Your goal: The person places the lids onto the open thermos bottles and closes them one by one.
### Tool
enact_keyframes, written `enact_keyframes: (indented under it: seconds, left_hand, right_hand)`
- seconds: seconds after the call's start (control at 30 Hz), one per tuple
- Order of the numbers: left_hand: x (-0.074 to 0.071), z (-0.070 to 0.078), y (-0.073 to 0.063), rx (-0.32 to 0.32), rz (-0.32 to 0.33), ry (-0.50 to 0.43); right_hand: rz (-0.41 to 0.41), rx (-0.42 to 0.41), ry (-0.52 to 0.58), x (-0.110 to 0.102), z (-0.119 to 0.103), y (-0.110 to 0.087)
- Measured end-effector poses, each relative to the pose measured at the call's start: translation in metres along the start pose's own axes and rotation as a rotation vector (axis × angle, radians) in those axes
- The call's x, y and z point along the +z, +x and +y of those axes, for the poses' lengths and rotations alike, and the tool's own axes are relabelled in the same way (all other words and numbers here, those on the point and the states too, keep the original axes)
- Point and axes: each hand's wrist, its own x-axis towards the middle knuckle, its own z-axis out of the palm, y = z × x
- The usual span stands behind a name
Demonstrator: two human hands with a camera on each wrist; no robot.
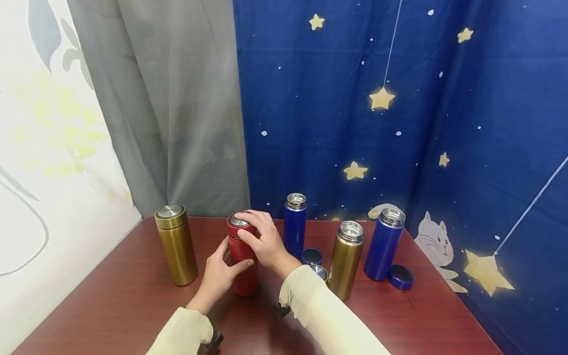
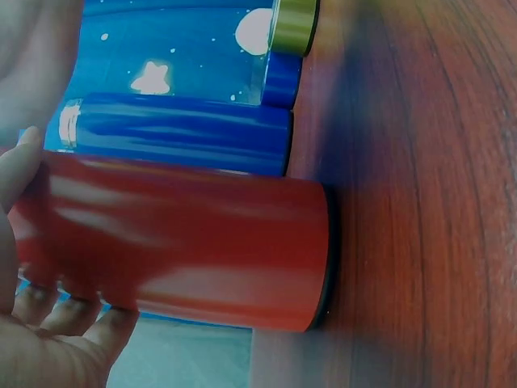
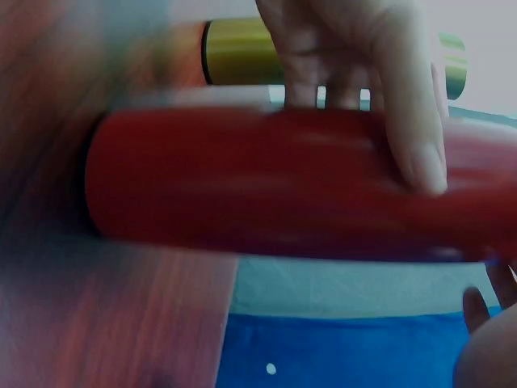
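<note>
A red thermos bottle [image 1: 245,285] stands upright on the table in front of me. Its red lid [image 1: 232,230] with a silver top is on it. My left hand [image 1: 218,277] grips the bottle's body, thumb on the near side and fingers round the left. From above, my right hand [image 1: 265,240] holds the lid, fingers over its top and far side and thumb at its near edge. The left wrist view has the red body [image 2: 210,242] close up, its dark base on the table. In the right wrist view, my left thumb lies across the body [image 3: 242,178].
To the left stands a lidded gold thermos [image 1: 178,254]. On the right are a lidless blue thermos [image 1: 295,229], a lidless gold one [image 1: 346,266] and another lidless blue one [image 1: 384,249]. A blue lid [image 1: 312,256], a gold lid [image 1: 320,271] and another blue lid [image 1: 401,277] lie beside them.
</note>
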Motion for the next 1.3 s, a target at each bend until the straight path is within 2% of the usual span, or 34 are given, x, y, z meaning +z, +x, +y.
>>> enact_keyframes:
  seconds: [0.17, 0.4, 0.53, 0.73, 0.87, 1.0, 1.3]
  left_hand:
    - [-0.004, 0.000, 0.002, -0.019, -0.031, -0.017]
    - [-0.012, 0.002, 0.008, -0.039, -0.124, -0.064]
    - [-0.017, 0.007, 0.014, -0.008, -0.156, -0.116]
    - [-0.021, 0.011, 0.022, 0.069, -0.166, -0.143]
    - [-0.021, 0.010, 0.022, 0.048, -0.178, -0.180]
    - [-0.019, 0.009, 0.021, 0.033, -0.180, -0.212]
    - [-0.019, 0.011, 0.020, 0.028, -0.171, -0.211]
  right_hand:
    - [-0.129, 0.015, 0.019, -0.014, -0.001, 0.004]
    - [-0.234, -0.002, -0.083, -0.027, -0.003, 0.006]
    - [-0.271, -0.004, -0.110, -0.031, -0.005, 0.008]
    - [-0.309, 0.001, -0.141, -0.035, -0.006, 0.010]
    - [-0.302, -0.021, -0.163, -0.035, -0.006, 0.010]
    - [-0.255, -0.054, -0.212, -0.032, -0.003, 0.007]
    - [-0.151, -0.068, -0.283, -0.026, -0.003, 0.006]
